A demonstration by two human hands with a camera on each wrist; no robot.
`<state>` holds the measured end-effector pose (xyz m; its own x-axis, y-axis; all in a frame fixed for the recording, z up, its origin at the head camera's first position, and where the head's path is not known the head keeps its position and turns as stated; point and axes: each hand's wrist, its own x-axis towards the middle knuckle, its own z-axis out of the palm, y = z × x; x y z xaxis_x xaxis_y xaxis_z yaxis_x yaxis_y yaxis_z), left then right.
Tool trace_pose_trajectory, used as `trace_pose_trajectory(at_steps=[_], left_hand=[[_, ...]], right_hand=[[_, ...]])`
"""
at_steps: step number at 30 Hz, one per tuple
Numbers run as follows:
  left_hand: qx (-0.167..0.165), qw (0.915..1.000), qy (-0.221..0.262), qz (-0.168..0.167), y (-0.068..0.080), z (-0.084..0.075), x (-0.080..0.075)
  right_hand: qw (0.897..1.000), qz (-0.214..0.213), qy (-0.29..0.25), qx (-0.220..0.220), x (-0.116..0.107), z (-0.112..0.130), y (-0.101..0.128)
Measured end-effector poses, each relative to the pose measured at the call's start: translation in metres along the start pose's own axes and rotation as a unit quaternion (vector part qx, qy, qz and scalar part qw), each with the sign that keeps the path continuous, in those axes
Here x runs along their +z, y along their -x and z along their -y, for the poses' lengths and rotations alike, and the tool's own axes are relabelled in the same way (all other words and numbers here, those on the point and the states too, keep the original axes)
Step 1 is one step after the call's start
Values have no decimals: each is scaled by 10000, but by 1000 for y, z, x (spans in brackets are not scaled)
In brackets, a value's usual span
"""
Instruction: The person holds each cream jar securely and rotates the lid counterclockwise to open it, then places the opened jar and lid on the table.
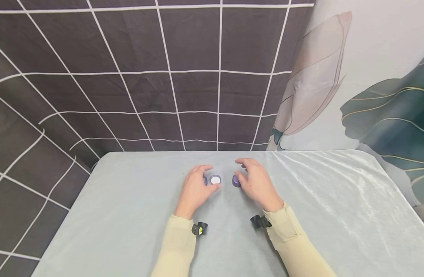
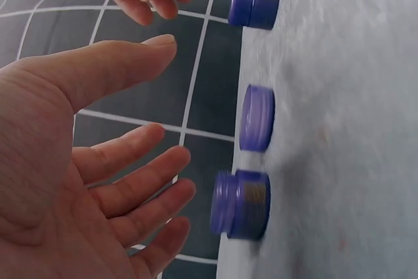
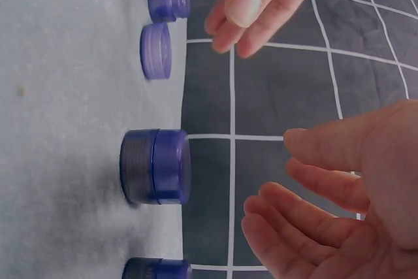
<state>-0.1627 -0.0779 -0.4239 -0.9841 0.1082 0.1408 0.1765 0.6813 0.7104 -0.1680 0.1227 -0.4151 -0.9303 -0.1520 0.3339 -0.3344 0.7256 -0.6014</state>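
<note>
three small purple jars and one loose lid stand in a short row near the middle of the table [image 1: 128,215], which is covered by a pale grey-green cloth.

the lid [image 1: 215,179] lies flat, pale inner side up, between the two hands. the left jar [image 2: 240,204] sits just beside the lid, under the fingers of the left hand [image 1: 195,189]. the right jar [image 1: 236,181] sits just beside the thumb of the right hand [image 1: 257,184]. a further jar [image 3: 157,268] shows only at the lower edge of the right wrist view.

left hand: fingers spread and relaxed, palm facing the left jar, holding nothing. contact with the jar cannot be confirmed.

right hand: fingers loosely bent and apart, palm facing the right jar, holding nothing, close to the jar but apart from it in the wrist view.

both forearms wear beige sleeves [image 1: 291,238]. behind the table hangs a dark curtain [image 1: 146,77] with a white grid, and beside it a leaf-print wall [image 1: 371,77].
</note>
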Motion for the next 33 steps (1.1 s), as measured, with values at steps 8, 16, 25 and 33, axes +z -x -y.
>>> trace_pose_trajectory(at_steps=[8, 16, 25, 33], left_hand=[[437, 9977, -366, 375, -10, -15, 9], [540, 9916, -904, 745, -19, -22, 18], [747, 9863, -1039, 1043, -24, -24, 29], [780, 9844, -1214, 1008, -27, -26, 38]], right_hand=[[10000, 4, 60, -45, 1, -3, 2], [9999, 94, 100, -41, 0, -8, 2], [9996, 224, 137, -46, 0, -14, 4], [9996, 166, 172, -140, 1, -17, 4]])
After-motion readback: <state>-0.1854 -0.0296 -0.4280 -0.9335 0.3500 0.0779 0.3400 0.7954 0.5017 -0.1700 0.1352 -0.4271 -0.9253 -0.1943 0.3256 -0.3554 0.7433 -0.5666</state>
